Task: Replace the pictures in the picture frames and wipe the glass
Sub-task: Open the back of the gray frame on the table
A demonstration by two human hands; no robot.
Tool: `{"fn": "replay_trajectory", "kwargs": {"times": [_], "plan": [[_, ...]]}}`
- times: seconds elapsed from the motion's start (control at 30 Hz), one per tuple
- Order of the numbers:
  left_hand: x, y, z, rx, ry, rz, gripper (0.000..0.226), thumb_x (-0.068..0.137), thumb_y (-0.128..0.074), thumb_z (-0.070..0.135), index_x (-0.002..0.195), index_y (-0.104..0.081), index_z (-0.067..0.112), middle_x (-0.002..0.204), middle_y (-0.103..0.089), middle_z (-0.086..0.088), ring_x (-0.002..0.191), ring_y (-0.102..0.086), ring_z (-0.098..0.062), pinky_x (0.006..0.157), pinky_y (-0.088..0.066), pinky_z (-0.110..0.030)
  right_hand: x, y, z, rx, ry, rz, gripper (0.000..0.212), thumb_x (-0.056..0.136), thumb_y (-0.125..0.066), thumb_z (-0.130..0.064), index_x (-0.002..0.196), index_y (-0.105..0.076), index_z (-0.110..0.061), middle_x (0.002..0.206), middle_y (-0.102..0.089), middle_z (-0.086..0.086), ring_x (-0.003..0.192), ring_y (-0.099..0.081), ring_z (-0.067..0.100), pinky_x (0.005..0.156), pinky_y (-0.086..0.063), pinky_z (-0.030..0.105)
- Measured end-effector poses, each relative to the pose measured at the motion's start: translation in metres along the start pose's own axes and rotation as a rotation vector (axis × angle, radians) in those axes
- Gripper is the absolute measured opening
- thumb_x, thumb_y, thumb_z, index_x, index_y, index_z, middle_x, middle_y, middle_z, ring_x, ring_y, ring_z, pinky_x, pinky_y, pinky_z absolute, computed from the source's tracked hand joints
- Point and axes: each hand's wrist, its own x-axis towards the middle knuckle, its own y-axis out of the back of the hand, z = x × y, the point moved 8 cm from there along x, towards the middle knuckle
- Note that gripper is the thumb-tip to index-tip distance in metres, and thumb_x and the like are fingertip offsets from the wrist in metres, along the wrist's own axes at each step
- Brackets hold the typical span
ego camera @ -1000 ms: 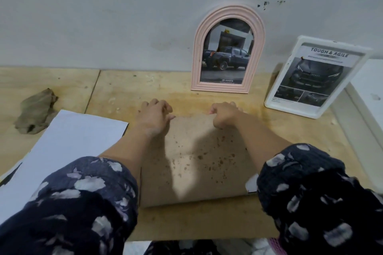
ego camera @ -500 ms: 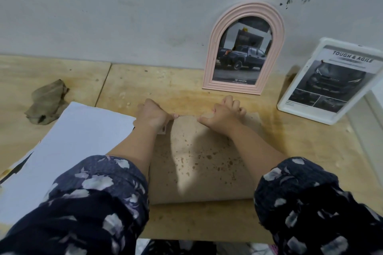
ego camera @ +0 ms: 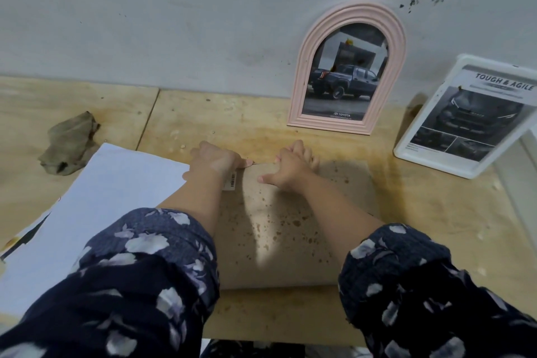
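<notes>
Lying flat in the centre of the frame on the wooden table [ego camera: 290, 317], a brown backing board [ego camera: 279, 229], speckled with dark spots, has both hands at its far edge. The left hand [ego camera: 216, 160] curls its fingers over that edge beside a small barcode sticker [ego camera: 232, 180], gripping the board. The right hand [ego camera: 290, 168] has its fingers bent down over the same edge and its thumb spread flat on the board. Left of the board lies a white sheet of paper [ego camera: 96, 206]. In the upper right, a pink arched frame [ego camera: 348, 67] with a truck picture leans on the wall, and a white frame [ego camera: 470, 113] with a car advert stands at the right edge. A crumpled cloth [ego camera: 69, 142] sits at the left
</notes>
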Motion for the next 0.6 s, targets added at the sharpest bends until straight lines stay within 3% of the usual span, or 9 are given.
{"fn": "replay_trajectory", "kwargs": {"times": [0.13, 0.27, 0.33, 0.43, 0.5, 0.6], "plan": [[0.000, 0.001, 0.004, 0.004, 0.027, -0.015, 0.100, 0.050, -0.089, 0.050, 0.129, -0.040, 0.014, 0.135, -0.035, -0.006, 0.119, -0.046, -0.032, 0.100, -0.041, -0.047, -0.004, 0.001, 0.003, 0.120, 0.043, -0.007, 0.050, 0.076, -0.072, -0.050, 0.098, -0.042, -0.017, 0.111, -0.020, 0.001, 0.109, -0.026, 0.020, 0.082, -0.021, 0.029], [0.008, -0.006, 0.000, 0.107, 0.114, -0.035, 0.105, 0.042, -0.081, 0.066, 0.127, -0.047, 0.016, 0.128, -0.042, -0.008, 0.121, -0.040, -0.030, 0.096, -0.039, -0.041, -0.004, 0.001, 0.004, 0.127, 0.042, 0.030, 0.051, 0.074, -0.073, -0.052, 0.097, -0.044, -0.018, 0.111, -0.020, 0.001, 0.104, -0.024, 0.018, 0.082, -0.022, 0.029], [0.012, -0.009, 0.005, 0.168, 0.102, -0.026, 0.101, 0.043, -0.074, 0.070, 0.127, -0.051, 0.019, 0.126, -0.043, -0.009, 0.120, -0.040, -0.031, 0.092, -0.036, -0.039, -0.003, 0.002, 0.005, 0.115, 0.048, 0.067, 0.052, 0.071, -0.074, -0.055, 0.094, -0.045, -0.019, 0.111, -0.021, 0.001, 0.108, -0.027, 0.020, 0.087, -0.025, 0.031], [-0.001, -0.004, 0.014, 0.097, 0.068, -0.004, 0.094, 0.057, -0.082, 0.053, 0.132, -0.040, 0.014, 0.135, -0.032, -0.010, 0.126, -0.039, -0.031, 0.102, -0.036, -0.042, -0.003, 0.001, 0.007, 0.101, 0.038, 0.104, 0.052, 0.069, -0.074, -0.058, 0.092, -0.046, -0.020, 0.118, -0.026, 0.003, 0.112, -0.029, 0.023, 0.097, -0.026, 0.034], [-0.010, 0.001, 0.015, 0.115, 0.018, 0.031, 0.093, 0.060, -0.083, 0.054, 0.132, -0.039, 0.015, 0.137, -0.031, -0.008, 0.129, -0.038, -0.029, 0.102, -0.034, -0.043, -0.003, 0.001, 0.009, 0.091, 0.020, 0.114, 0.053, 0.068, -0.073, -0.059, 0.093, -0.047, -0.021, 0.123, -0.027, 0.004, 0.114, -0.030, 0.024, 0.101, -0.024, 0.034], [-0.014, 0.008, 0.014, 0.055, -0.187, 0.126, 0.043, 0.079, -0.066, 0.053, 0.108, -0.054, 0.023, 0.121, -0.050, 0.000, 0.118, -0.047, -0.026, 0.088, -0.032, -0.040, 0.001, 0.002, 0.010, 0.113, 0.015, 0.114, 0.054, 0.069, -0.073, -0.058, 0.095, -0.047, -0.020, 0.121, -0.027, 0.005, 0.115, -0.030, 0.026, 0.100, -0.023, 0.033]]}}
